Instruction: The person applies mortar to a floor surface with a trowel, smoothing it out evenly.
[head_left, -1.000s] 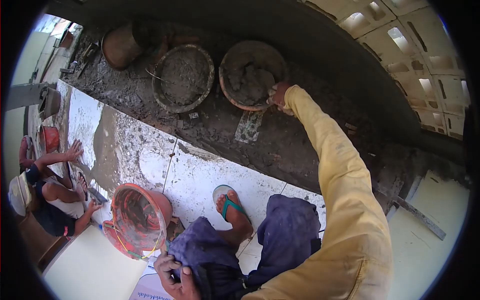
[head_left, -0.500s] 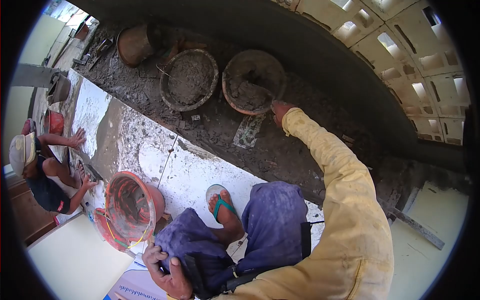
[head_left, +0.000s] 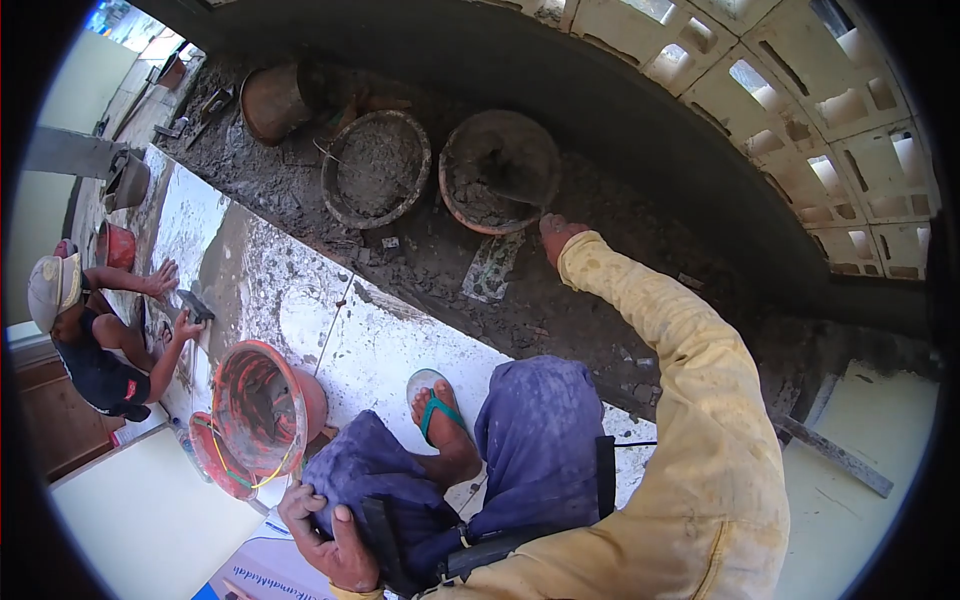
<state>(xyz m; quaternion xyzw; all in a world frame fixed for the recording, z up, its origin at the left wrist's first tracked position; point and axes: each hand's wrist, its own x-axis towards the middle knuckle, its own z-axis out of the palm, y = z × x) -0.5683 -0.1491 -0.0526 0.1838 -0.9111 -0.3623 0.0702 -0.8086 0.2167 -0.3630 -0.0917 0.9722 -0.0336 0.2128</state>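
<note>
My right hand [head_left: 562,238] is closed at the near right rim of a mortar bucket [head_left: 452,200]. It appears to grip the handle of a trowel [head_left: 520,190], whose grey blade lies in the wet mortar [head_left: 478,203]; the handle is mostly hidden by my fingers. My left hand [head_left: 335,540] rests over my left knee, thumb apart from the fingers, holding nothing. Beside the first bucket stands a second round bucket [head_left: 425,180] full of grey mortar [head_left: 375,170].
A red bucket [head_left: 308,400] with mortar residue stands on the white tiles [head_left: 370,350] left of my feet. At far left a co-worker [head_left: 100,350] crouches, holding a float [head_left: 196,306]. A tipped bucket [head_left: 270,105] lies near the plastered wall [head_left: 640,130]; vent blocks [head_left: 800,110] are above it.
My right hand has drawn slightly back from the bucket's rim toward me. The co-worker's float has moved farther up the tiles. My left hand stays on the knee; the view has shifted slightly.
</note>
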